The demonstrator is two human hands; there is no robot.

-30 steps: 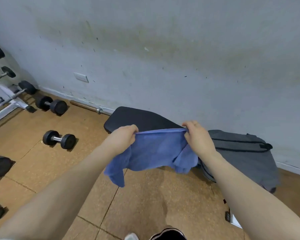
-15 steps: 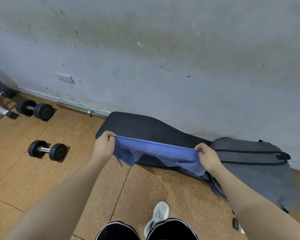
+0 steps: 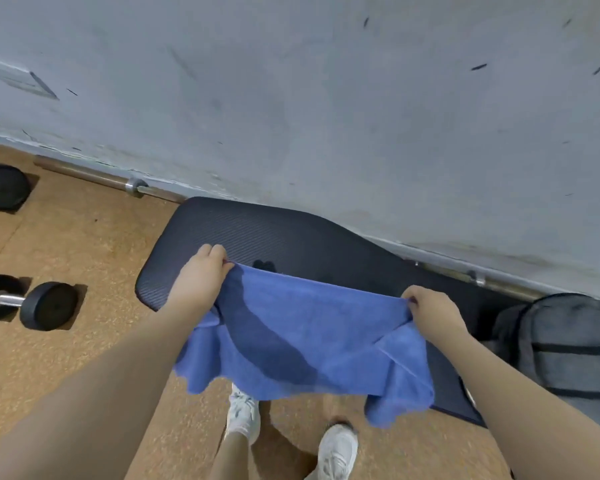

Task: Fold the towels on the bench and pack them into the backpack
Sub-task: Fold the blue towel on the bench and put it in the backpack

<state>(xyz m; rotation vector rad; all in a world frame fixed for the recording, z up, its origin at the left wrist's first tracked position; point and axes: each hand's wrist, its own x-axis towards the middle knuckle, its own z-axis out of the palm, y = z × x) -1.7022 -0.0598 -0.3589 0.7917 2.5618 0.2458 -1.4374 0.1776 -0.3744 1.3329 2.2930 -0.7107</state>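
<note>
A blue towel (image 3: 312,334) is held stretched over the black padded desk (image 3: 291,240), which is set along the foot of a grey wall (image 3: 326,98). The towel's far edge is pinched at one corner by the left hand (image 3: 201,278), whose grip is closed on the cloth with the fingers curled over the edge, and at the other corner by the right hand (image 3: 433,310), whose grip is likewise clamped on the fabric. Between the two hands the edge is drawn fairly taut, while the rest of the towel is draped down across the near side of the desk, its lower hem hung loosely in front of the cork-coloured floor (image 3: 84,341). A darker band is seen running diagonally across the cloth; whether it is shadow or damp cannot be told. A grey backpack (image 3: 565,344) is laid at the right end of the desk, close to the right forearm, and whether it is unzipped cannot be told. A black dumbbell (image 3: 32,303) is placed on the floor to the left, well apart from the desk, and a metal bar (image 3: 118,181) is laid along the wall's base. Two white shoes (image 3: 336,452) are seen on the floor below the towel.
</note>
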